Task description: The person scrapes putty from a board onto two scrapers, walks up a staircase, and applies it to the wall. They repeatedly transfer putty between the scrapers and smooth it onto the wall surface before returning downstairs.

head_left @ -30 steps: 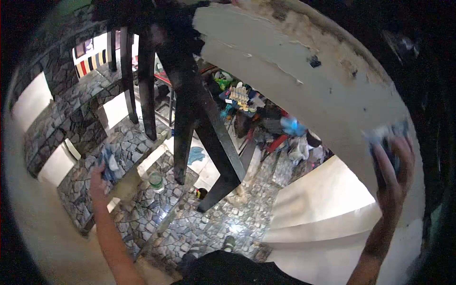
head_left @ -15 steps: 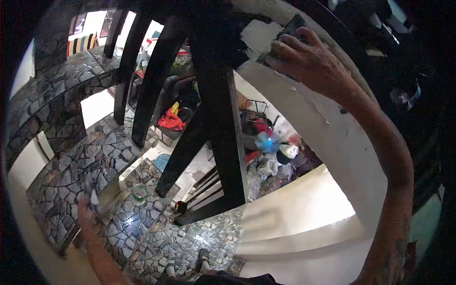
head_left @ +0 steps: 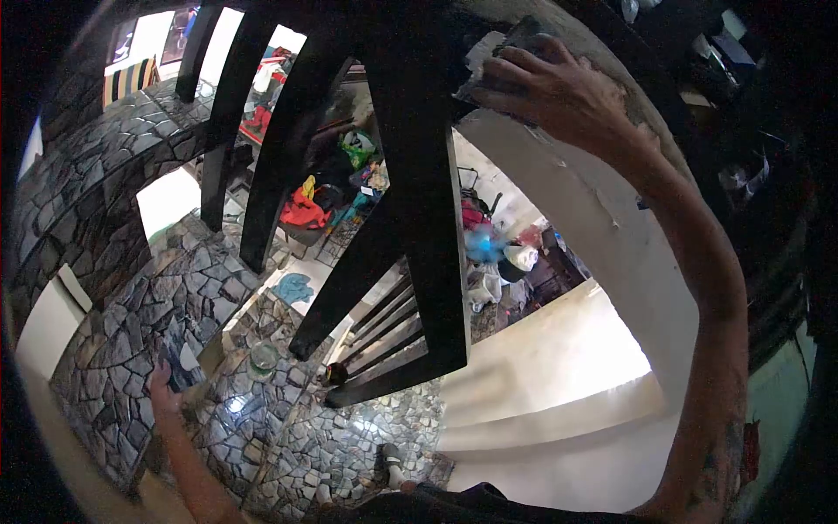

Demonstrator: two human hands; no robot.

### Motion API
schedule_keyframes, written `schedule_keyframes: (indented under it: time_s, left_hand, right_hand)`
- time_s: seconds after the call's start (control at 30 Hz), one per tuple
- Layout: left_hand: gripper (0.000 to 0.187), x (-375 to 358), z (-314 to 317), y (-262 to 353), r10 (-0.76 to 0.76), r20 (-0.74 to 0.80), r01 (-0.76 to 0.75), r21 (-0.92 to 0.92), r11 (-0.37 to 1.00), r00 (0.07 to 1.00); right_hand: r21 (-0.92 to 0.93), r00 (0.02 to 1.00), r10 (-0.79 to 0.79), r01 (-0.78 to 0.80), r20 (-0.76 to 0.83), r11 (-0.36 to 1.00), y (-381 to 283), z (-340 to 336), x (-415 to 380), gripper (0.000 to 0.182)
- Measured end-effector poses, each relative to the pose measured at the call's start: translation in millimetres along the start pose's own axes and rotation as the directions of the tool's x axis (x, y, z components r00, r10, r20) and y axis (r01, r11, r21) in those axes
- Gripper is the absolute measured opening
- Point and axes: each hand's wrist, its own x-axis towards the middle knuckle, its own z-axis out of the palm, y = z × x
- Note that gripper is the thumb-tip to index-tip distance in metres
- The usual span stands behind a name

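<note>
Two hands busy: my right hand [head_left: 559,87] presses grey sanding pad [head_left: 502,48] against white curved beam [head_left: 602,236] overhead; my left hand [head_left: 166,384] clenched on blue-white cloth [head_left: 183,358], resting on stone-tiled ledge [head_left: 131,332].

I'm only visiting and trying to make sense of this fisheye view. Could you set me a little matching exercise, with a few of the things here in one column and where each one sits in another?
Things:
1. right hand
2. left hand
3. glass jar
4. black posts

Places:
A. standing on the stone-patterned steps
B. pressed with a cloth against the white curved surface, up high
C. rising from the steps, dark against the room beyond
D. low down, gripping a crumpled bluish cloth on the stone steps

Pairs: 1-B, 2-D, 3-A, 4-C
</note>
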Motion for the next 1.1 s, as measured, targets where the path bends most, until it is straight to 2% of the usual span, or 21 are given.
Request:
schedule_keyframes:
  time_s: [0.03, 0.2, 0.27, 0.3, 0.37, 0.43, 0.5, 0.6, 0.77, 0.8, 0.87, 0.93, 1.0, 1.07, 1.1]
  left_hand:
    - [0.051, -2, -2, 1, -0.017, 0.052, 0.017, -0.016, 1.0, 0.999]
    - [0.05, 1, -30, -8, 0.069, -0.031, -0.07, -0.029, 0.997, 0.997]
    - [0.048, 4, -38, -13, 0.166, 0.043, -0.171, 0.152, 0.974, 0.985]
    - [0.046, 4, -40, -15, 0.23, 0.14, -0.263, 0.322, 0.909, 0.963]
    - [0.041, 7, -44, -16, 0.218, 0.182, -0.281, 0.493, 0.824, 0.959]
    - [0.038, -6, -25, -11, 0.206, 0.152, -0.252, 0.426, 0.869, 0.967]
    - [0.034, -30, 39, -3, 0.189, 0.146, -0.22, 0.242, 0.945, 0.971]
    - [0.029, -52, 109, 16, 0.171, 0.188, -0.196, 0.125, 0.973, 0.967]
    - [0.031, -39, 67, -1, 0.264, 0.216, -0.298, 0.143, 0.944, 0.94]
    - [0.031, -33, 50, -4, 0.225, 0.172, -0.25, 0.143, 0.958, 0.959]
    - [0.032, -10, -17, -6, 0.035, 0.017, -0.036, 0.066, 0.997, 0.999]
    - [0.033, 10, -68, -13, -0.104, -0.029, 0.105, 0.045, 0.993, 0.994]
    - [0.039, 19, -87, -13, 0.053, 0.156, -0.11, 0.385, 0.916, 0.986]
    - [0.045, 21, -90, -13, 0.064, 0.135, -0.112, 0.388, 0.915, 0.989]
    - [0.049, 13, -74, -10, -0.013, 0.017, 0.009, 0.237, 0.971, 1.0]
  right_hand:
    - [0.017, 1.0, -0.015, 0.014, 0.005, 1.0, 0, 3, 1, 0.054]
    - [0.017, 0.999, -0.039, 0.039, 0.008, 0.999, -1, 21, 11, 0.051]
    - [-0.007, 0.999, -0.038, 0.038, 0.014, 0.999, -2, 24, 12, 0.05]
    - [-0.018, 0.999, -0.037, 0.037, 0.017, 0.999, -3, 23, 14, 0.049]
    - [-0.089, 1.0, -0.015, 0.016, 0.015, 0.996, -9, 20, 13, 0.047]
    - [-0.114, 1.0, -0.005, 0.005, 0.001, 0.993, -14, 21, 13, 0.044]
    - [-0.103, 1.0, -0.003, 0.0, -0.027, 0.995, -17, 25, 11, 0.041]
    - [-0.096, 0.997, 0.005, -0.013, -0.074, 0.995, -15, 30, 7, 0.037]
    - [-0.018, 0.996, 0.056, -0.058, -0.073, 0.998, -19, 24, -11, 0.037]
    - [-0.004, 0.995, 0.067, -0.068, -0.07, 0.998, -20, 22, -16, 0.037]
    - [0.025, 0.994, 0.09, -0.089, -0.064, 0.996, -20, 19, -25, 0.038]
    - [0.052, 0.992, 0.11, -0.107, -0.058, 0.993, -25, 17, -34, 0.038]
    - [0.064, 0.989, 0.131, -0.127, -0.064, 0.99, -27, 14, -43, 0.039]
    - [0.057, 0.989, 0.143, -0.14, -0.043, 0.988, -31, 8, -53, 0.039]
    - [0.055, 0.988, 0.15, -0.148, -0.033, 0.987, -33, 5, -58, 0.04]
